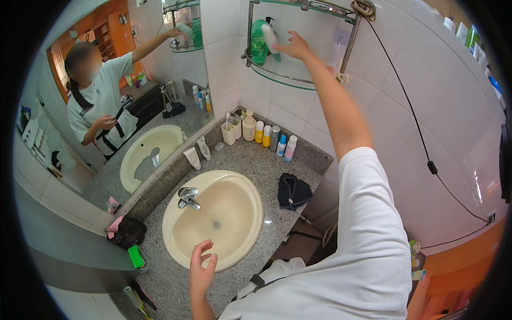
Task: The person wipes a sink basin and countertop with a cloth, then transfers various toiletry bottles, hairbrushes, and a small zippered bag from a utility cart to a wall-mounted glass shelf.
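My right hand [297,45] is raised at the glass corner shelf [280,74], its fingers spread. Just left of it a white bottle [270,38] stands tilted and blurred, close to my thumb; whether they touch is unclear. Behind that bottle are a green bottle [259,40] and a dark pump top [270,20]. My left hand [203,262] hovers near the front rim of the cream washbasin [256,236], fingers half curled and nothing in them. A chrome faucet [188,198] is mounted on the basin's left side.
Several bottles [266,136] and toothbrush cups [228,133] line the granite counter's [248,160] back edge. Two white tubes [193,158] lean by the mirror [160,80]. A black cloth item [294,192] lies right of the basin. A black cable [404,88] hangs along the tiled wall.
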A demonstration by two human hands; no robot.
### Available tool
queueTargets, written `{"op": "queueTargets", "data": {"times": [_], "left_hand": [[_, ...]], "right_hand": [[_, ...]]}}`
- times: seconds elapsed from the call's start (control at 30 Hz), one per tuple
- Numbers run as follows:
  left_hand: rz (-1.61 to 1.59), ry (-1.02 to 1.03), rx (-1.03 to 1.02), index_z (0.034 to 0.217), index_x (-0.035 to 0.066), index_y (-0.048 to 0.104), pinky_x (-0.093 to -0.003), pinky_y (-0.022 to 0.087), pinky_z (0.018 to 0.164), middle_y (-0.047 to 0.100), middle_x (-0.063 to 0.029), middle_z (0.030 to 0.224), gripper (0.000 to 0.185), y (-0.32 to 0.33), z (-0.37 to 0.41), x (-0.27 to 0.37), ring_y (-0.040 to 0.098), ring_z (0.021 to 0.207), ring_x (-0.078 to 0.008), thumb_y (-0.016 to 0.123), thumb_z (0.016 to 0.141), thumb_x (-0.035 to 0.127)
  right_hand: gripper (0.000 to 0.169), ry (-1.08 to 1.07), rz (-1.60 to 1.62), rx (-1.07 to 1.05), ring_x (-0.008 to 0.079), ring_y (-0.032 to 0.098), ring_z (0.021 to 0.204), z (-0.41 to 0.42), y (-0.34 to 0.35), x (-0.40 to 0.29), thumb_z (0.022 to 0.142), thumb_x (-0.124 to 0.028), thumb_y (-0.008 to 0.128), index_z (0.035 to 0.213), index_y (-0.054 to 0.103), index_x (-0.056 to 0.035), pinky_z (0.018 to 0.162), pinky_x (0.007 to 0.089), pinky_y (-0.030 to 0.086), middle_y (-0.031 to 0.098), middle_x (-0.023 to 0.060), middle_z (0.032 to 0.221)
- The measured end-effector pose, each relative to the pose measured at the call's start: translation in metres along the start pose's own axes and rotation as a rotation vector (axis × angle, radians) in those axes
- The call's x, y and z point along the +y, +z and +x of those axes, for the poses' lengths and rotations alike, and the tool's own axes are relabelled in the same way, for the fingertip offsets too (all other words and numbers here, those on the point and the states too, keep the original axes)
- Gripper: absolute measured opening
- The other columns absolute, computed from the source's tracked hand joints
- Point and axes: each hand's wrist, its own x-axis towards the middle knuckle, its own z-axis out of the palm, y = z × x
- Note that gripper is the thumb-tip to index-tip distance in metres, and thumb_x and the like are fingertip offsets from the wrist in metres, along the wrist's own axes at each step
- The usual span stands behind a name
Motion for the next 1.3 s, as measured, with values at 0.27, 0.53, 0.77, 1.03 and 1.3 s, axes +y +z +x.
{"op": "queueTargets", "data": {"times": [0.27, 0.53, 0.77, 1.03, 1.3], "left_hand": [[-0.039, -0.025, 0.013, 0.122, 0.001, 0.055, -0.0338, 0.049, 0.090, 0.060, -0.0112, 0.118, 0.038, -0.007, -0.018, -0.015, 0.058, 0.112, -0.0215, 0.058, 0.084, -0.001], [-0.158, -0.063, 0.046, 0.122, 0.000, 0.054, -0.0328, 0.048, 0.090, 0.060, -0.0125, 0.116, 0.037, 0.000, -0.013, -0.021, 0.058, 0.111, -0.0207, 0.057, 0.085, -0.002], [-0.153, -0.031, -0.008, 0.123, 0.000, 0.053, -0.0327, 0.048, 0.089, 0.060, -0.0122, 0.116, 0.037, 0.018, 0.004, -0.017, 0.058, 0.111, -0.0204, 0.057, 0.086, -0.001], [-0.146, -0.060, 0.049, 0.123, 0.001, 0.054, -0.0327, 0.048, 0.090, 0.061, -0.0113, 0.116, 0.037, 0.022, 0.001, -0.022, 0.059, 0.109, -0.0200, 0.057, 0.086, 0.000], [-0.184, -0.090, 0.102, 0.123, 0.002, 0.054, -0.0310, 0.047, 0.089, 0.061, -0.0101, 0.113, 0.037, 0.015, -0.002, -0.037, 0.059, 0.108, -0.0188, 0.057, 0.086, -0.001]], "right_hand": [[0.062, -0.256, -0.248, -0.287, 0.0296, 0.062, 0.102, -0.023, 0.019, -0.011, 0.070, -0.023, 0.082, 0.125, 0.054, -0.0199, 0.087, 0.0398, 0.050, 0.063, 0.0089, 0.114], [0.046, -0.524, -0.487, -0.195, 0.0293, 0.063, 0.092, -0.051, -0.010, -0.043, 0.069, -0.021, 0.081, 0.105, 0.054, -0.0124, 0.074, 0.0427, 0.052, 0.062, 0.0068, 0.097], [0.043, -0.565, -0.508, -0.177, 0.0308, 0.063, 0.089, -0.044, -0.002, -0.037, 0.074, -0.024, 0.077, 0.108, 0.053, -0.0137, 0.073, 0.0427, 0.051, 0.064, 0.0074, 0.097], [0.035, -0.325, -0.234, 0.029, 0.0345, 0.065, 0.085, -0.040, -0.008, -0.041, 0.081, -0.023, 0.070, 0.108, 0.053, -0.0075, 0.072, 0.0451, 0.051, 0.067, 0.0126, 0.093], [0.045, 0.014, 0.181, 0.149, 0.0354, 0.065, 0.094, 0.031, 0.009, 0.042, 0.081, -0.026, 0.070, 0.112, 0.054, 0.0019, 0.081, 0.0420, 0.051, 0.067, 0.0195, 0.101]]}}
